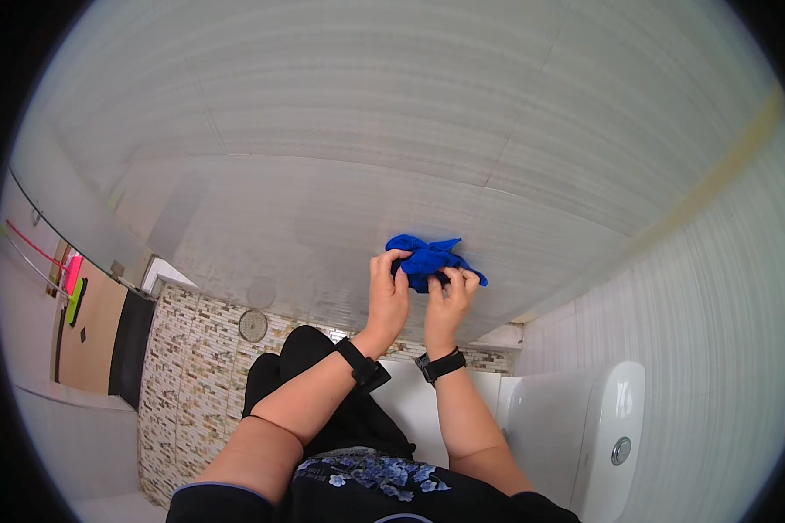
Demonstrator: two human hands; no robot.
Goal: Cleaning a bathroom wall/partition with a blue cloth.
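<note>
A bunched blue cloth (429, 259) is held up in front of the pale tiled wall (323, 196). My left hand (387, 292) grips its left side, thumb and fingers closed on the fabric. On the cloth's lower right, my right hand (450, 301) pinches it with bent fingers. One corner of the cloth sticks out to the upper right and another hangs past my right fingers. Whether the cloth touches the wall, I cannot tell.
To my right stands a white toilet with its cistern (615, 436). A round drain (253, 325) lies in the mosaic-tiled floor (192, 366). At the left, a pink broom (72, 272) and a green broom (77, 302) are beyond a doorway.
</note>
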